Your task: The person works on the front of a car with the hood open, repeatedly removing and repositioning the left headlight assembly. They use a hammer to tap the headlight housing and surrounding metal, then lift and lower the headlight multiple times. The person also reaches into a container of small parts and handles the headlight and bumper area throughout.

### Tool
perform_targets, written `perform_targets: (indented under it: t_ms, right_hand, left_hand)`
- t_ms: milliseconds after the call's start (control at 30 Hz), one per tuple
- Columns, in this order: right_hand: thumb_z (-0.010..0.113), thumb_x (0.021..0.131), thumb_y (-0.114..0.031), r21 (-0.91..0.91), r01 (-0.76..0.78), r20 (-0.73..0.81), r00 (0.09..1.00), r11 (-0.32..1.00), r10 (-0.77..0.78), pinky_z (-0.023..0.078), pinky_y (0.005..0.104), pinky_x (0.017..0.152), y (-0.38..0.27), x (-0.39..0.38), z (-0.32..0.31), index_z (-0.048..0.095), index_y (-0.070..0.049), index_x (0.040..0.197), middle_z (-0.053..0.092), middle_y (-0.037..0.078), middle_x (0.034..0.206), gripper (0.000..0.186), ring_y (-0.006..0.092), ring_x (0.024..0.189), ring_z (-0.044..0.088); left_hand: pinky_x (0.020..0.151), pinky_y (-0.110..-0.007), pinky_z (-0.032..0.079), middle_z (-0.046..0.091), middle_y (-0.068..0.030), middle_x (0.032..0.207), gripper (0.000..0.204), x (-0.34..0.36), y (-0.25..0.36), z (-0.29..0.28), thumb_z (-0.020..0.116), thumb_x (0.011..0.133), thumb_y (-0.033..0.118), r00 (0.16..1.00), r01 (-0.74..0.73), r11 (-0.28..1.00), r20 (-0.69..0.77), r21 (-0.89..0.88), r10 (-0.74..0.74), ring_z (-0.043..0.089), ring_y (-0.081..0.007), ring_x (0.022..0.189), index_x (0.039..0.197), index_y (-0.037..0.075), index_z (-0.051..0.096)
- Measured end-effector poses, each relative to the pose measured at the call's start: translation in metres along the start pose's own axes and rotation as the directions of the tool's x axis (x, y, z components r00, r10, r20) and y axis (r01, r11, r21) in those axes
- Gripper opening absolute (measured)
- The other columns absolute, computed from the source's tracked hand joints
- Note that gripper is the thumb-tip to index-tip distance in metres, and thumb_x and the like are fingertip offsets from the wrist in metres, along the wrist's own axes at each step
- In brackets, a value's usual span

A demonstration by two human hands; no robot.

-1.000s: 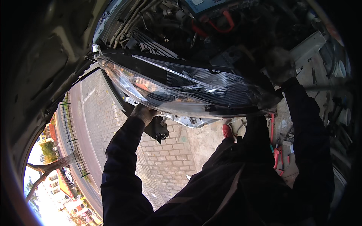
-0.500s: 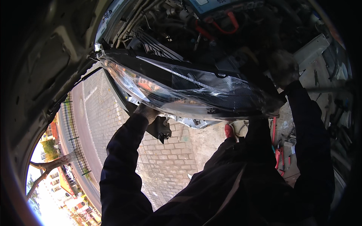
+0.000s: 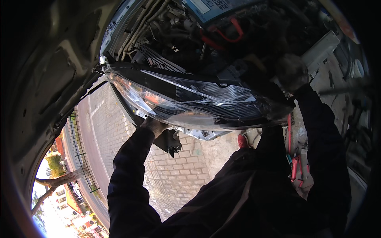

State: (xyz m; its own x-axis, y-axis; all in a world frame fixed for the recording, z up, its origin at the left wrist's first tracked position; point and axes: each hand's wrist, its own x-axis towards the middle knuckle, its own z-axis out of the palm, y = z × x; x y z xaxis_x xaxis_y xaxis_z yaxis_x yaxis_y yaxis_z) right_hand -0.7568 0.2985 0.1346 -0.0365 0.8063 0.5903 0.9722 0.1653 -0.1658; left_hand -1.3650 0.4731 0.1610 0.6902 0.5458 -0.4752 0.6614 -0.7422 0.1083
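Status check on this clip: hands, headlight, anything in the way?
Left hand under the headlight unit, supporting its lower edge. Right hand at its far end, grip unclear. Engine bay wiring close behind.

A headlight unit (image 3: 198,101) lies across the middle of the view, in front of the engine bay (image 3: 222,43), where a battery (image 3: 222,8) sits at the far top with cables (image 3: 226,33) just below it. The left hand (image 3: 154,126) is under the headlight's left end; the right hand (image 3: 291,73) is at its right end. The raised hood (image 3: 51,79) stands to the left. Brick paving (image 3: 174,170) lies beneath, and hand tools (image 3: 294,168) lie to the right.
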Motion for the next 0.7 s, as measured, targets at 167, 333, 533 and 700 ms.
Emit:
perform_targets:
  t_ms: [167, 333, 533, 700]
  right_hand:
    - [0.078, 0.089, -0.010, 0.007, -0.002, -0.052, 0.999, 1.000, 0.002, 0.059, 0.0445, 0.075, -0.004, 0.004, 0.000, 0.069, -0.009, 0.089, 0.066, 0.011, 0.085, 0.009, 0.0306, 0.083, 0.070]
    - [0.079, 0.090, -0.012, -0.024, 0.001, -0.068, 0.998, 1.000, -0.003, 0.059, 0.0442, 0.074, -0.007, 0.006, -0.001, 0.067, -0.009, 0.087, 0.066, 0.010, 0.085, 0.013, 0.0302, 0.083, 0.070]
    - [0.078, 0.091, -0.011, 0.008, -0.032, -0.048, 0.998, 0.999, 0.033, 0.058, 0.0436, 0.073, -0.002, 0.002, 0.000, 0.065, -0.009, 0.085, 0.064, 0.010, 0.083, 0.014, 0.0297, 0.082, 0.069]
    - [0.078, 0.090, -0.011, 0.031, -0.007, -0.075, 0.997, 0.999, 0.010, 0.057, 0.0443, 0.072, 0.002, 0.000, 0.004, 0.065, -0.009, 0.084, 0.063, 0.010, 0.080, 0.015, 0.0304, 0.080, 0.068]
  left_hand:
    - [0.125, -0.047, 0.040, 0.063, -0.0144, 0.154, 0.053, -0.001, -0.001, 0.004, 0.068, 0.105, 0.041, 0.999, -0.028, 0.990, -0.017, 0.137, 0.030, 0.054, -0.0359, 0.145, 0.147, 0.008, 0.064]
    - [0.126, -0.048, 0.039, 0.062, -0.0139, 0.156, 0.053, -0.003, -0.004, 0.005, 0.068, 0.105, 0.041, 0.999, -0.033, 0.978, -0.007, 0.204, 0.035, 0.053, -0.0363, 0.147, 0.147, 0.009, 0.063]
    - [0.126, -0.049, 0.039, 0.060, -0.0137, 0.158, 0.053, 0.002, 0.001, -0.001, 0.068, 0.105, 0.040, 0.996, 0.012, 0.997, 0.086, 0.072, -0.018, 0.051, -0.0368, 0.148, 0.148, 0.009, 0.063]
    - [0.127, -0.051, 0.038, 0.060, -0.0137, 0.159, 0.047, 0.001, 0.009, 0.000, 0.064, 0.107, 0.035, 0.998, -0.020, 0.961, 0.062, 0.277, 0.003, 0.051, -0.0378, 0.148, 0.146, 0.009, 0.065]
